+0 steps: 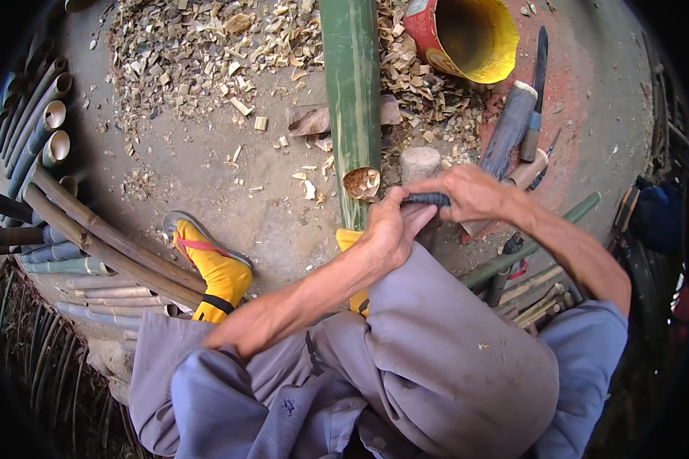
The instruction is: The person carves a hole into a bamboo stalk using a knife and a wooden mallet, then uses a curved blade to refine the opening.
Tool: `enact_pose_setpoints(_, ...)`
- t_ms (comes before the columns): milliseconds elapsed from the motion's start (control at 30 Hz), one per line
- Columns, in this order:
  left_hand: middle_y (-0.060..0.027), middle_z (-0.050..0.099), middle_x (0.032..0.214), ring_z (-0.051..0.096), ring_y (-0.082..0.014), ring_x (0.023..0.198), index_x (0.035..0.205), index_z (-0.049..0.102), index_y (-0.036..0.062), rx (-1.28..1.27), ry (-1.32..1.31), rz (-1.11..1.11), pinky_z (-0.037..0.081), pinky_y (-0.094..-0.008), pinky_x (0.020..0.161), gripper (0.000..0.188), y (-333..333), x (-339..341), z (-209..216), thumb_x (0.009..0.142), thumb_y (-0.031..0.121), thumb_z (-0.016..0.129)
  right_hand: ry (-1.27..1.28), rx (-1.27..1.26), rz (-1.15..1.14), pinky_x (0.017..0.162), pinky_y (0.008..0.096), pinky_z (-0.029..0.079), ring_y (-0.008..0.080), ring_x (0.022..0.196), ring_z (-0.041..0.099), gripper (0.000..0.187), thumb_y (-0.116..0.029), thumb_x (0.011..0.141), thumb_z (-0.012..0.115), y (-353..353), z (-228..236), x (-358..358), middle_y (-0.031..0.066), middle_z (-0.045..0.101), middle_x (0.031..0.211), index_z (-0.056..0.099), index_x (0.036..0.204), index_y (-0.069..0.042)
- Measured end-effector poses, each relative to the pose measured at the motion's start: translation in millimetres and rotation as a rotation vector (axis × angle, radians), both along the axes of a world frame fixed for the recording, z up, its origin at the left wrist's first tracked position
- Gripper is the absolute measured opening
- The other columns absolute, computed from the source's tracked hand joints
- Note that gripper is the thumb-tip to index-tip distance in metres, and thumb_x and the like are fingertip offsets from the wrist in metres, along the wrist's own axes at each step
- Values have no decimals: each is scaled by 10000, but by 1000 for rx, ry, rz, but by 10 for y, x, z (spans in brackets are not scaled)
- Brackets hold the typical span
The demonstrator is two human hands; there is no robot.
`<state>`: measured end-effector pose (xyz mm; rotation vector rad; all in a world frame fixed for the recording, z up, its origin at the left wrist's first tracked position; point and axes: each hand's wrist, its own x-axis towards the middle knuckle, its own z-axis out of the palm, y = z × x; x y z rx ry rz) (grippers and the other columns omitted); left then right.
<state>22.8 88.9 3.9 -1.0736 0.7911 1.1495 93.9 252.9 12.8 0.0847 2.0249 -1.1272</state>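
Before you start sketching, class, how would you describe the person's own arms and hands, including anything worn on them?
The left hand and right hand are ungloved, with no watch or bracelet visible. The left forearm and right forearm are slim and bare. Loose blue sleeves cover the arms above.

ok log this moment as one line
right hand: holding dark rod | left hand: at rod's left end | green bamboo: beyond left hand

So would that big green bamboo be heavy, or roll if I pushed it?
The green bamboo might be light for its size, since its open end looks hollow. Its rounded sides could let it roll.
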Motion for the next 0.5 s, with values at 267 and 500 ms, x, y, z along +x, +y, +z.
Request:
enact_pose_setpoints(267, -176, 607, 888, 635, -241, 789, 942, 577, -73, 197, 178, -909, 579, -361, 717, 289, -345, -563, -72, 944, 178, 434, -183, -250, -886, 604, 379, 529, 274, 709, 666, 488, -120, 902, 529, -1536, 91, 424, 192, 657, 820, 349, 1349, -41)
enact_pose_setpoints(500, -196, 591, 1095, 587, -288, 1006, 1140, 517, -31, 213, 120, 38, 473, -420, 965, 327, -271, 86, -13, 949, 223, 438, -2, 168, 39, 650, 476, 562, 411, 719, 661, 565, -98, 794, 580, -312, 360, 49, 217, 667, 763, 416, 1334, -114)
